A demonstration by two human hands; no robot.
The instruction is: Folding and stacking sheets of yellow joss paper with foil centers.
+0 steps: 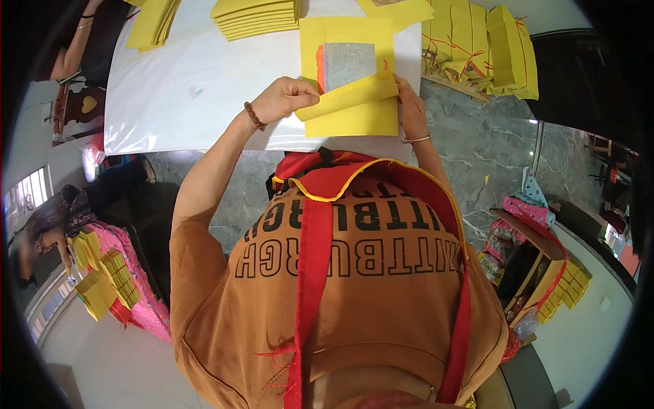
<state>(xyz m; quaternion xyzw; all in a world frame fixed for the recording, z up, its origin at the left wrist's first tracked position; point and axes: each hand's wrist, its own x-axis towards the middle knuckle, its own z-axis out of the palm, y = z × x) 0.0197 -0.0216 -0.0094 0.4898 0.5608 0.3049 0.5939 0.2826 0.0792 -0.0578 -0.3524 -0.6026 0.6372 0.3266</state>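
Observation:
A yellow paper sheet (351, 123) lies near the front edge of the white-covered table. On it shows a silver foil square (354, 61) with an orange strip along its left side. Across the foil's lower part runs a slanted yellow paper flap (344, 99); whether it is a fold of the sheet or a separate piece, I cannot tell. My left hand (289, 97), with a beaded bracelet at the wrist, is closed in a pinch on the flap's left end. At the flap's right end, my right hand (411, 112) grips the paper, its fingertips partly hidden.
Stacks of folded yellow paper (255, 17) sit at the table's far side, with more paper (151, 24) at far left. Tied yellow bundles (477, 48) stand beyond the right edge. Another person's arm (71, 48) shows at upper left. Further yellow packs (565, 290) lie at right.

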